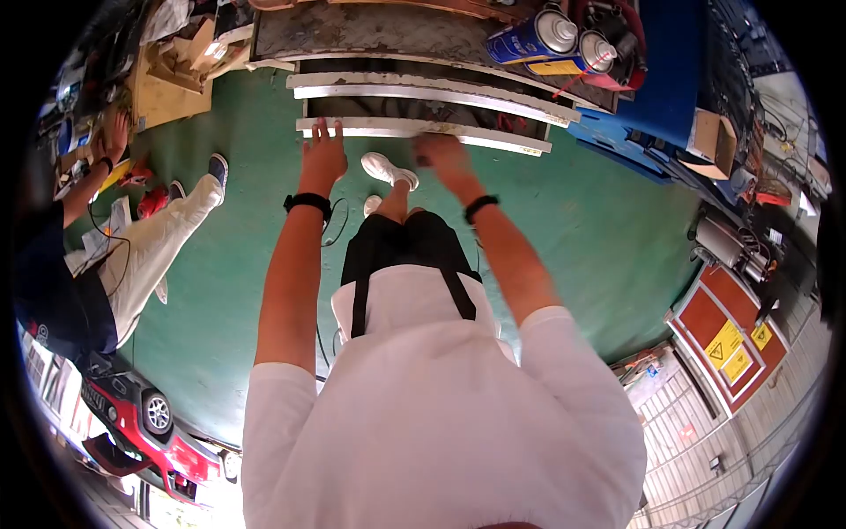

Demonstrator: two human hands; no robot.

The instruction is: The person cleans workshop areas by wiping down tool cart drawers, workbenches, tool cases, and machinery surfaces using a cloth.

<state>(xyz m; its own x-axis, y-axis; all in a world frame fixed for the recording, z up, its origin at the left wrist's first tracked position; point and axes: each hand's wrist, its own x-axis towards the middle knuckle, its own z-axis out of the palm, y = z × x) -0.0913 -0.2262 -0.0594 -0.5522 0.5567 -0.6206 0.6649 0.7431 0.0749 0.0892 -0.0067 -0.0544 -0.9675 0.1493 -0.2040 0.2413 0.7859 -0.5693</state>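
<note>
Two pulled-out drawers, an upper drawer (432, 88) and a lower drawer (423, 131), stick out from the workbench (370, 35). My left hand (324, 161) is at the left end of the lower drawer's pale front edge, its fingers apart and the tips overlapping that edge. My right hand (448, 159) is by the middle of the same front. Motion smears its fingers, and whether they hold anything cannot be made out. Dark, unclear items and something red lie inside the lower drawer, partly hidden by its front.
Spray cans (555, 33) and a red bin (626, 44) stand on the bench at right. A blue cabinet (661, 97) and an open cardboard box (712, 141) are farther right. At left, another person (70, 282) reaches toward a cluttered bench. A red car (167, 441) is behind.
</note>
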